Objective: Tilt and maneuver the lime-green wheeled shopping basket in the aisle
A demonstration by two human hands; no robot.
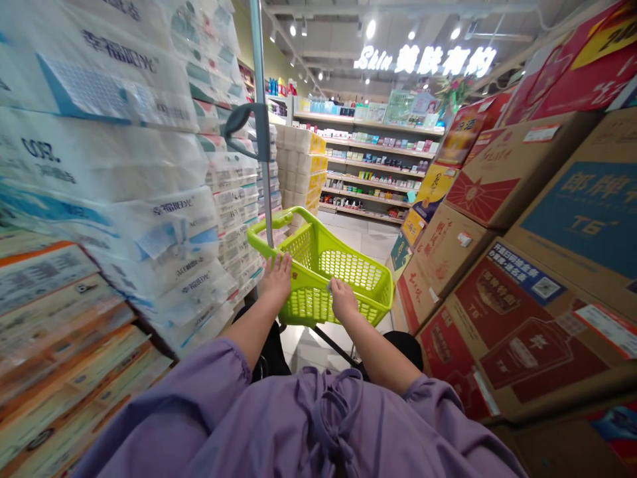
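A lime-green shopping basket [355, 269] with a lattice of holes stands before me, tilted in view, on dark cart legs [334, 345]. Nothing shows inside the visible part of it. My left hand [277, 279] lies on the near rim at the handle end, its fingers stretched out flat. Farther right along the same rim, my right hand [343, 302] has its fingers curled against the edge; a small pale spot shows at the fingertips, too small to name. A metal pole [267, 199] with a dark grey hooked grip [247, 131] rises behind the handle end.
Tall stacks of wrapped tissue packs [164, 146] line the left side. Printed cartons [542, 318] are piled close on the right. Between them a tiled floor [343, 229] leads to shelves of small packaged goods [373, 153], under a lit sign [425, 61].
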